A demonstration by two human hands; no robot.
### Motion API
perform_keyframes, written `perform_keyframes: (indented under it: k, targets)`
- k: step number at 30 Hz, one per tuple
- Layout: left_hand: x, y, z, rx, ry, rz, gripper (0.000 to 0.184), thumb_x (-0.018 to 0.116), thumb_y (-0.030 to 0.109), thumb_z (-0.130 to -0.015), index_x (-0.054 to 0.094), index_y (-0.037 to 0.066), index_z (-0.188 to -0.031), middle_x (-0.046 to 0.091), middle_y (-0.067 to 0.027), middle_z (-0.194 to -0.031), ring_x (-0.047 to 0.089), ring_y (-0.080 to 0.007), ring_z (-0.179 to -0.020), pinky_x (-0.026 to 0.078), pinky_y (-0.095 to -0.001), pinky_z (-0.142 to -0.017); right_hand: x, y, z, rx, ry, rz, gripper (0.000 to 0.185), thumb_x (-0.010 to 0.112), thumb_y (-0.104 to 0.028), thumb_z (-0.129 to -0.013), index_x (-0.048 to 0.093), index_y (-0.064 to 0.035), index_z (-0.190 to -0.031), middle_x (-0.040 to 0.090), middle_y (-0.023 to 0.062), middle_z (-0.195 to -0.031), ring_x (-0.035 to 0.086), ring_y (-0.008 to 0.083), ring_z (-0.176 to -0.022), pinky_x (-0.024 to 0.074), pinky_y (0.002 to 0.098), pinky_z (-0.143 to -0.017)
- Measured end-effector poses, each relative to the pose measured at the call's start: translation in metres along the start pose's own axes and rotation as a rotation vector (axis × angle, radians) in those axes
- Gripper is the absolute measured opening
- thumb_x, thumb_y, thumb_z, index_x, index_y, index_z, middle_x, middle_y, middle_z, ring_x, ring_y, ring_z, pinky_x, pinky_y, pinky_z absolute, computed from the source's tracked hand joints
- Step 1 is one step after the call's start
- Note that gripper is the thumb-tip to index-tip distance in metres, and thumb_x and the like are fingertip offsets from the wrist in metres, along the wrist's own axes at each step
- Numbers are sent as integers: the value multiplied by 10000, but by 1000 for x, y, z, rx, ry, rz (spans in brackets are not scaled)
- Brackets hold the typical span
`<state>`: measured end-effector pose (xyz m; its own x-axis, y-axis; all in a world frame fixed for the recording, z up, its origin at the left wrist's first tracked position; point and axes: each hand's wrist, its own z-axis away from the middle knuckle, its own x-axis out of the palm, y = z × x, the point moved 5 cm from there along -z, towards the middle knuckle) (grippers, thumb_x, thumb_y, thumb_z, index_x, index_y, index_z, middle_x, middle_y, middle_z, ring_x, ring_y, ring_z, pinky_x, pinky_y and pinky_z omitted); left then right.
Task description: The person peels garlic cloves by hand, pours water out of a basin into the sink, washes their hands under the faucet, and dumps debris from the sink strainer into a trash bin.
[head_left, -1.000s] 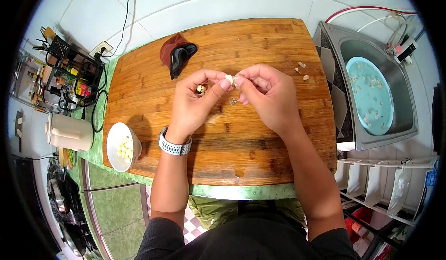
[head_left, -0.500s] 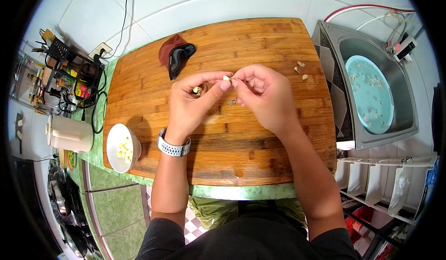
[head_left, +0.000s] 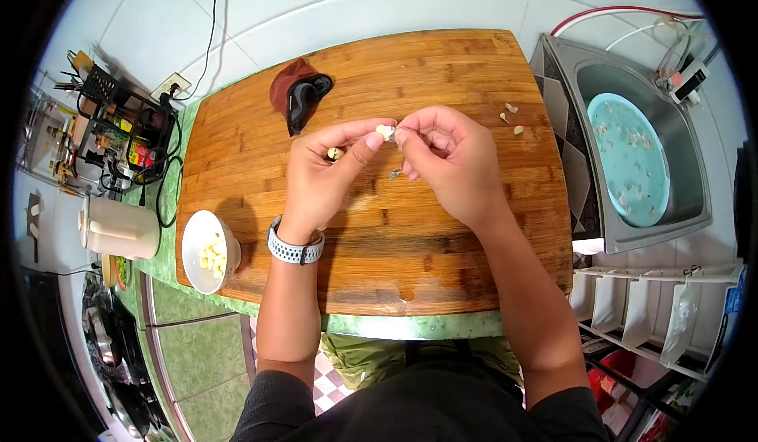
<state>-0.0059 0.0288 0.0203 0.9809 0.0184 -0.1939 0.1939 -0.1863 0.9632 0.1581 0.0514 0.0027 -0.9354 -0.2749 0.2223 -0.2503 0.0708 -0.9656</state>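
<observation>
Above the middle of the wooden board [head_left: 379, 268], my left hand [head_left: 328, 165] pinches a pale garlic clove [head_left: 385, 132] between thumb and forefinger. More garlic [head_left: 335, 154] shows inside the curl of its other fingers. Against the clove's right side, my right hand [head_left: 446, 161] has its thumb and forefinger pressed together, seemingly on a thin bit of skin too small to tell. A small scrap of peel [head_left: 395, 173] lies on the board below the fingertips. At the board's left edge stands a white bowl [head_left: 192, 240] holding several peeled cloves [head_left: 212, 256].
A dark red and black cloth item [head_left: 296, 94] lies at the board's back left. Several small pieces [head_left: 512, 109] are at its back right. The sink [head_left: 695, 197] on the right holds a light blue basin [head_left: 624, 150]. A beige container [head_left: 122, 227] and a black rack [head_left: 118, 110] stand left.
The hands have shifted slightly left. More of the clove's white surface shows between the fingertips, and the right fingertips have moved a little against it.
</observation>
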Motion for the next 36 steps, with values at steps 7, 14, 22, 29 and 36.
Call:
perform_keyframes:
  k: [7,14,22,29,36]
  targets:
    - [0,-7,-1,-23,50,21,199,691,108,-945,738,-4,-1103,752,-78,-1049,673,-97,-945,527,-249,-852,0,2,-1,-68,12,32,111,699,-37,-902,669,31,-984,705,50,-819,654,79,-681,526,220,-613]
    - [1,-9,-1,6,28,20,184,707,66,-924,731,-16,-1087,745,-79,-1019,657,-82,-898,516,-226,-788,-1,6,-1,-212,49,109,112,710,-31,-890,671,33,-973,707,39,-830,649,71,-705,525,209,-637]
    - [-2,-3,0,-19,59,-1,171,710,74,-925,730,-30,-1060,748,-55,-905,645,-48,-794,500,-193,-671,0,2,-2,-1,-69,-59,97,654,-44,-940,622,35,-986,694,56,-873,635,79,-716,528,221,-640]
    - [-9,-6,2,-154,110,246,181,702,134,-940,726,4,-1064,737,-50,-895,548,-15,-604,399,-165,-517,-6,2,-7,2,-13,-118,96,632,-38,-954,597,40,-997,685,77,-869,650,94,-734,536,224,-646]
    - [-12,-17,2,-217,125,302,174,703,214,-946,713,47,-995,685,13,-812,345,33,-463,216,-162,-404,-5,-2,-6,-41,-22,-108,120,656,23,-916,593,24,-1018,683,74,-889,657,100,-743,541,225,-647]
